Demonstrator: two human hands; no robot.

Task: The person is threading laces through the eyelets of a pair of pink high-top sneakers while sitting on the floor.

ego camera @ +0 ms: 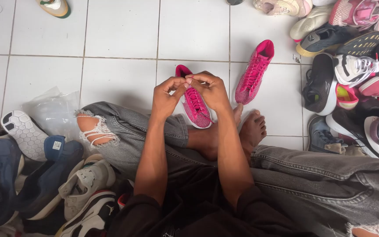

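Note:
A pink sneaker (197, 107) with pink laces lies on the white tiled floor just beyond my crossed legs. Both hands meet above its tongue. My left hand (166, 95) and my right hand (209, 89) pinch something small between the fingertips, seemingly the lace ends, though the fingers hide it. The matching pink sneaker (254, 72) lies alone on the tiles to the right, untouched. I sit cross-legged in grey ripped jeans with bare feet (252, 127) under my right forearm.
A heap of mixed sneakers (352, 74) fills the right side. Another pile of blue, white and black shoes (44, 175) sits at the lower left, with a clear plastic bag (51, 109) behind it. One shoe (55, 6) lies at the top left.

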